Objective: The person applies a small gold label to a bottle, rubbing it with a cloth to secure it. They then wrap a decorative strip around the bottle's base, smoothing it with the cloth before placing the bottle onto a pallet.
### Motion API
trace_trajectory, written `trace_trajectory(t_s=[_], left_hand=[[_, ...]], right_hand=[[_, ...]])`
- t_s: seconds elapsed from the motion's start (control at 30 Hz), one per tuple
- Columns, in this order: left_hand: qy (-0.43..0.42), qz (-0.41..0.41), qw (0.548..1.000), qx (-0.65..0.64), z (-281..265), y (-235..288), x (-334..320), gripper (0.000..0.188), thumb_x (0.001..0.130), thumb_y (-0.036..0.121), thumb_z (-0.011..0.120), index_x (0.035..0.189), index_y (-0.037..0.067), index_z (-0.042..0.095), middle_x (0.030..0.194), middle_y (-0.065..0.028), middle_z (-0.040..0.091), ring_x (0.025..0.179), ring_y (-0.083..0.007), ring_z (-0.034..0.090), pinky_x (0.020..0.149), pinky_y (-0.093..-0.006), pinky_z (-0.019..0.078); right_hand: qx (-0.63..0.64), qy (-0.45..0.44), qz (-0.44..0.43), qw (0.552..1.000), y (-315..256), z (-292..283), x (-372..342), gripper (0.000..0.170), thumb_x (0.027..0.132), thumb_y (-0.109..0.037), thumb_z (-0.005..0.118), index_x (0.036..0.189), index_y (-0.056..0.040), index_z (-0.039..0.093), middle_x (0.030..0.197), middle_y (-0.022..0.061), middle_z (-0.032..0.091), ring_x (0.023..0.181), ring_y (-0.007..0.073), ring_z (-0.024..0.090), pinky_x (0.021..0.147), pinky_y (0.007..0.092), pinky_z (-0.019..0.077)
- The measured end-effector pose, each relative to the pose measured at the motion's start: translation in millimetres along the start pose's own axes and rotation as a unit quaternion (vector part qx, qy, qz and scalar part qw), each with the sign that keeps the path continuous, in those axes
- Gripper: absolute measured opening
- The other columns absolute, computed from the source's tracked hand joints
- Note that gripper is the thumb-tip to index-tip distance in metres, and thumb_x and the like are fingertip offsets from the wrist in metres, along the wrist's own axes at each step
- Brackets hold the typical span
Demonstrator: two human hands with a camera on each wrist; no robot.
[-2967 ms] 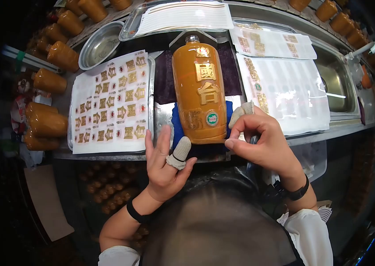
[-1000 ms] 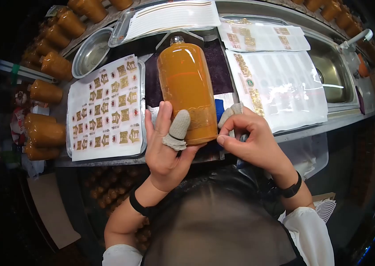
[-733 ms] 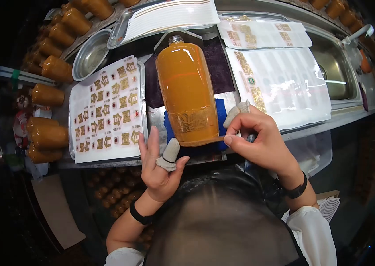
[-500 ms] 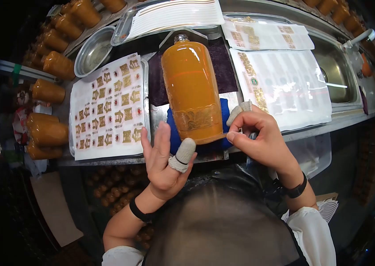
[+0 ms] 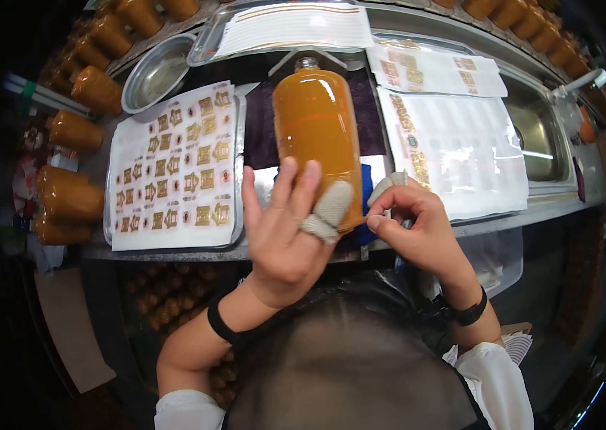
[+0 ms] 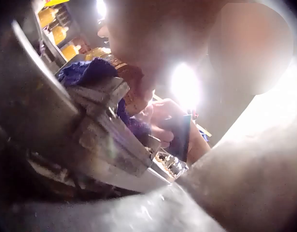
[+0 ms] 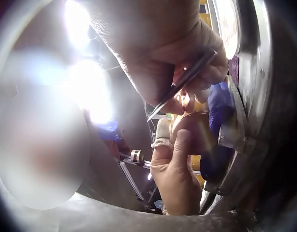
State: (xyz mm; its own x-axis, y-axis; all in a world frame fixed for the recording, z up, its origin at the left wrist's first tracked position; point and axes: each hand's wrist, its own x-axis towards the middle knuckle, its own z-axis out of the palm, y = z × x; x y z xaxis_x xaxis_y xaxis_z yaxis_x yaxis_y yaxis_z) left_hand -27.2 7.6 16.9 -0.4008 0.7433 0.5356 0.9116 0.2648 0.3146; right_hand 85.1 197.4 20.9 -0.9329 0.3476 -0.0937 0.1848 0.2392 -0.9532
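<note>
Left hand (image 5: 285, 240) has moved over tall orange glass bottle (image 5: 315, 118), grip spread; beside it, right hand (image 5: 421, 226) holds slim dark tool (image 7: 187, 78).

On the white sheet (image 5: 174, 188) at the left of the head view, can make out rows of paired gold characters (image 5: 204, 154), apparently 國, square and boxed in, and 台, more open, repeated from top to bottom. Among these, can spot small round marks, at least one plainly red (image 5: 226, 175), and tiny strips of print, too small to read. Along the left edge of the large sheet (image 5: 468, 154) at the right, can see a column of gold and brownish characters (image 5: 419, 170), too small to identify. On the smaller sheet (image 5: 440, 68) above, likewise see two clusters of blocky gold characters, equally unreadable.
</note>
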Motion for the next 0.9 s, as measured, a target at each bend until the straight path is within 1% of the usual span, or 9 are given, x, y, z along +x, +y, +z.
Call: trace_trajectory(t_s=[0.03,0.13,0.27,0.4,0.43,0.57,0.67,0.83,0.9], left_hand=[[0.019,0.006,1.000,-0.024,4.4,-5.6,-5.7,0.062,0.074,0.008,0.081,0.132,-0.002,0.060,0.143,-0.0259,0.052,0.135,-0.0419,0.048,0.114,-0.0631,0.0232],[0.056,-0.058,0.991,-0.107,8.3,-9.3,-16.3,0.060,0.073,0.011,0.083,0.127,-0.003,0.063,0.140,-0.0268,0.054,0.131,-0.0431,0.051,0.111,-0.0648,0.0267],[0.024,-0.074,0.993,-0.093,-1.3,-11.0,-43.2,0.060,0.074,0.016,0.085,0.125,-0.005,0.063,0.142,-0.0298,0.051,0.131,-0.0427,0.052,0.112,-0.0632,0.0257],[-0.013,-0.045,0.998,-0.048,-4.4,-10.9,-60.8,0.057,0.081,0.016,0.081,0.130,-0.003,0.060,0.143,-0.0300,0.050,0.135,-0.0424,0.048,0.114,-0.0639,0.0240],[-0.009,-0.047,0.998,-0.048,-3.3,-8.9,-59.6,0.052,0.081,0.013,0.080,0.127,-0.002,0.063,0.144,-0.0303,0.047,0.135,-0.0430,0.047,0.113,-0.0659,0.0244],[-0.006,0.007,1.000,-0.015,-4.4,-3.8,-46.2,0.042,0.078,0.007,0.079,0.119,0.003,0.068,0.146,-0.0301,0.045,0.134,-0.0473,0.047,0.110,-0.0697,0.0231],[-0.016,0.016,1.000,-0.003,-7.4,-1.0,-35.2,0.042,0.077,0.006,0.079,0.118,0.004,0.069,0.147,-0.0298,0.045,0.133,-0.0487,0.047,0.110,-0.0697,0.0219],[0.008,0.039,0.998,0.053,-3.2,14.6,-10.5,0.039,0.070,0.006,0.077,0.108,0.014,0.076,0.143,-0.0270,0.051,0.131,-0.0494,0.049,0.109,-0.0703,0.0212],[0.005,0.034,0.998,0.048,-0.3,21.2,0.0,0.040,0.072,0.007,0.076,0.111,0.013,0.075,0.144,-0.0273,0.050,0.131,-0.0504,0.048,0.109,-0.0709,0.0210]], right_hand=[[-0.002,0.000,-0.005,1.000,-1.8,-0.1,-1.7,0.008,0.080,-0.010,0.072,0.082,-0.0032,0.068,0.086,0.0027,0.060,0.067,0.0078,0.050,0.060,0.0225,0.0420],[0.011,-0.003,0.000,1.000,-3.9,2.0,-2.2,0.008,0.080,-0.010,0.072,0.081,-0.0034,0.068,0.087,0.0025,0.060,0.067,0.0077,0.050,0.060,0.0226,0.0413],[0.027,-0.012,0.000,1.000,-7.5,0.0,-3.1,0.008,0.080,-0.008,0.072,0.080,-0.0028,0.066,0.087,0.0028,0.060,0.068,0.0077,0.050,0.060,0.0227,0.0412],[0.036,-0.005,-0.005,0.999,-3.2,-0.4,-3.1,0.008,0.081,-0.007,0.071,0.080,-0.0022,0.065,0.087,0.0033,0.060,0.069,0.0078,0.051,0.060,0.0228,0.0420],[0.038,-0.003,-0.008,0.999,-1.4,1.1,-2.4,0.008,0.081,-0.007,0.071,0.080,-0.0021,0.065,0.087,0.0034,0.060,0.069,0.0078,0.052,0.061,0.0228,0.0422],[0.045,-0.002,-0.002,0.999,0.5,3.4,-2.0,0.008,0.081,-0.007,0.071,0.081,-0.0017,0.065,0.087,0.0033,0.060,0.069,0.0081,0.052,0.061,0.0228,0.0427],[0.047,0.003,-0.001,0.999,1.2,5.2,-1.4,0.008,0.081,-0.007,0.071,0.081,-0.0015,0.066,0.087,0.0033,0.060,0.069,0.0082,0.052,0.062,0.0225,0.0434],[0.013,0.002,0.005,1.000,2.8,6.8,-1.6,0.008,0.081,-0.009,0.071,0.083,-0.0017,0.067,0.086,0.0032,0.060,0.071,0.0080,0.052,0.063,0.0220,0.0440],[0.050,0.017,0.005,0.999,9.6,11.3,-0.5,0.008,0.082,-0.009,0.071,0.083,-0.0020,0.067,0.086,0.0028,0.059,0.071,0.0079,0.052,0.063,0.0221,0.0434]])
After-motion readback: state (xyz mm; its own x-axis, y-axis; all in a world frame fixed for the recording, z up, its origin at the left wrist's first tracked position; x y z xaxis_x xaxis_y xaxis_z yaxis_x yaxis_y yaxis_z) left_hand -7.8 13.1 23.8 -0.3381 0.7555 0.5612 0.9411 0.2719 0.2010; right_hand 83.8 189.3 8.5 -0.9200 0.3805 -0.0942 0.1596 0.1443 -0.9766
